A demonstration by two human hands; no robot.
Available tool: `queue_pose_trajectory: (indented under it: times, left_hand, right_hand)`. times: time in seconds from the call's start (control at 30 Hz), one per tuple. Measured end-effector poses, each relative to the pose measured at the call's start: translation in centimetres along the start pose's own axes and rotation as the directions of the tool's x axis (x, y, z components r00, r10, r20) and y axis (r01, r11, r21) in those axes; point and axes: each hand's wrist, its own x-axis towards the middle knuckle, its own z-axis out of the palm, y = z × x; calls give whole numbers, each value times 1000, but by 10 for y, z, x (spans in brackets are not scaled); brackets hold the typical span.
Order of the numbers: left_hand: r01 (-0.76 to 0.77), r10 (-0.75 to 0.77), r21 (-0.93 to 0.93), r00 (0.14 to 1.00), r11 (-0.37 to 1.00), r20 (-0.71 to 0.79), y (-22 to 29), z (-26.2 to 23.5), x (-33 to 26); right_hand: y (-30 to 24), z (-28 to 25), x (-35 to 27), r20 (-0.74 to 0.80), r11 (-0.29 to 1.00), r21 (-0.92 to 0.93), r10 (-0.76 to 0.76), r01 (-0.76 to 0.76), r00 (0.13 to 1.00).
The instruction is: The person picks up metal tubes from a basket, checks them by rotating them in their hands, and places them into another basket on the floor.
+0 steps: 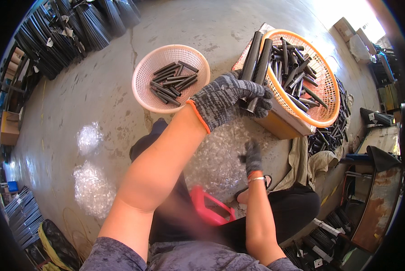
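Observation:
My left hand (227, 97), in a grey knitted glove with an orange cuff, is shut on two long black tubes (256, 56) held upright in front of the orange basket (326, 97). The basket is full of several short black tubes and rests on a cardboard box (281, 124). My right hand (253, 157), also gloved, hangs lower over a heap of clear plastic wrap (216, 158); its fingers are curled and I cannot tell if it holds anything. A pink round basket (143, 86) with several short black tubes stands to the left on the concrete floor.
Bundles of long black tubes (71, 27) lie at the top left. More clear plastic bundles (91, 187) lie on the floor at left. A red stool (209, 210) is under me. Loose black tubes (331, 133) lie right of the box, with rusty metal parts (376, 198) beyond.

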Motion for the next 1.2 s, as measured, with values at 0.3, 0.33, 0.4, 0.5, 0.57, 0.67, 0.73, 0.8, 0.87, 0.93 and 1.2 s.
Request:
queue_pose_trajectory:
  times: [0.3,0.33,0.4,0.5,0.57,0.67,0.73,0.8,0.87,0.93,1.2]
  left_hand:
    - [41,-29,-172,997,984,76,1,2,2]
    - [23,-15,-176,999,984,45,2,-3,2]
    - [-20,27,-60,993,998,115,-10,-12,8]
    - [155,-156,-23,988,988,-15,-21,-7,7]
    - [135,-136,-43,990,990,-22,-15,-4,6]
    - [156,-161,-79,986,985,-52,-9,0,4]
    - [135,-134,7,988,991,-81,-10,1,1]
    - [95,-97,58,995,994,30,-10,2,2]
    - [62,-62,24,998,998,5,-5,-3,0]
    - [33,-33,-29,999,999,3,-4,-1,1]
    - [63,-50,-120,993,991,111,-10,3,8]
  right_hand:
    - [-186,88,-33,556,819,371,-574,438,601]
    - [-182,96,-37,529,864,317,-503,391,683]
    - [-99,75,31,376,703,-21,-654,711,657]
    - [-47,49,18,503,893,444,-181,-73,845]
    - [51,-4,38,338,871,-358,-215,337,916]
    - [166,-94,42,206,491,-854,18,171,978]
    - [161,-94,31,259,34,-965,249,259,933]
    - [154,-91,27,355,-166,-896,291,412,888]
    - [61,-19,14,272,252,-946,268,206,924]
    - [-33,19,-19,20,993,-95,-73,75,997]
    - [-181,77,-38,597,824,434,-565,363,569]
